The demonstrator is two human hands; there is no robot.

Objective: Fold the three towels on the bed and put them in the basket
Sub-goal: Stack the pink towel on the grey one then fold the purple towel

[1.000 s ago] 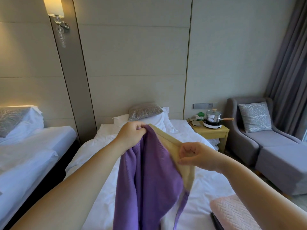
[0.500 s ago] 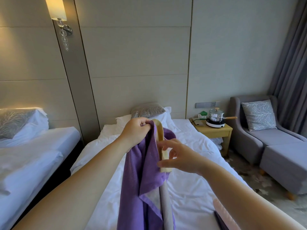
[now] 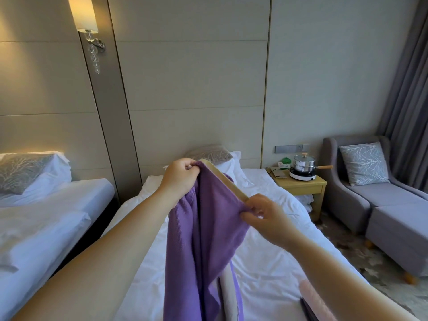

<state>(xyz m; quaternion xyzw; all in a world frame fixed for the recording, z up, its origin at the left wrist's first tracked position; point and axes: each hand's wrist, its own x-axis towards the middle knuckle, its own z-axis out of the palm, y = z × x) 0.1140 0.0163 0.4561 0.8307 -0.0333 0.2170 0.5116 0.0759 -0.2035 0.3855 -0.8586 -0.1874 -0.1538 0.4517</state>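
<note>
A purple towel with a tan band along its top edge hangs in the air over the white bed. My left hand grips its upper left corner. My right hand pinches the top edge lower and to the right, so the edge slopes down between them. The towel's lower part falls out of view at the bottom. A pink towel lies at the bed's lower right, partly behind my right forearm. No basket is visible.
A second white bed stands to the left across a dark gap. A wooden nightstand with a steel pot on a cooker sits right of the bed. A grey armchair with footstool and curtains fill the right.
My right hand has slid rightward and down along the towel's top edge, spreading the towel wider. My left hand keeps its hold. The view has tilted slightly.
</note>
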